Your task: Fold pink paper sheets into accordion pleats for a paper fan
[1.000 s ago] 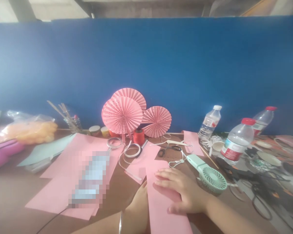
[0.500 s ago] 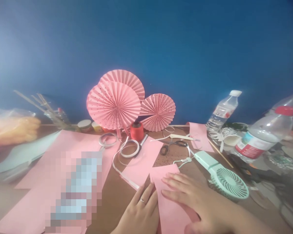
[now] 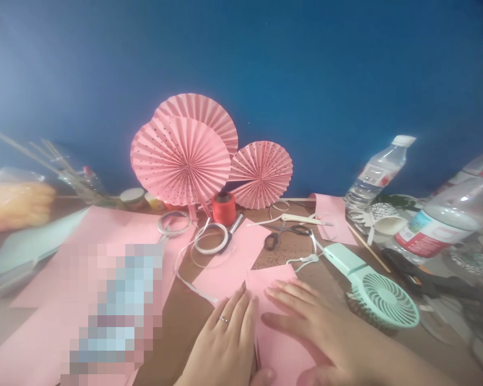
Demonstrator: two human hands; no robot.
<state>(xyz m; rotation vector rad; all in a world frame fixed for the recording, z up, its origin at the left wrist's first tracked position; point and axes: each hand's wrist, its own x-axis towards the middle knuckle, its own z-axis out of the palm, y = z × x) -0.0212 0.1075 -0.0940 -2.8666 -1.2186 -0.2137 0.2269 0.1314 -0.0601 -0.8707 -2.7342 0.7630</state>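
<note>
A strip of pink paper (image 3: 271, 275) lies on the brown table in front of me, its left edge looking folded. My left hand (image 3: 225, 340) rests flat along that edge, fingers stretched out and close together, with a ring on one finger. Lying across the paper from the right, my right hand (image 3: 306, 321) has its fingers spread and presses on the sheet. Another pink sheet (image 3: 241, 254) lies just beyond my left fingertips. Scissors with dark handles (image 3: 285, 236) lie past the far end of the strip.
Pink pleated paper fans (image 3: 181, 161) stand against the blue wall. Near them are a red thread spool (image 3: 224, 209) and tape rolls (image 3: 210, 238). A mint handheld fan (image 3: 386, 297) and water bottles (image 3: 438, 228) are at right. Large pink sheets (image 3: 36, 332) cover the left side.
My left hand has slid slightly left and toward me along the paper edge, and its thumb now shows. My right hand stays nearly in place. The view has shifted slightly.
</note>
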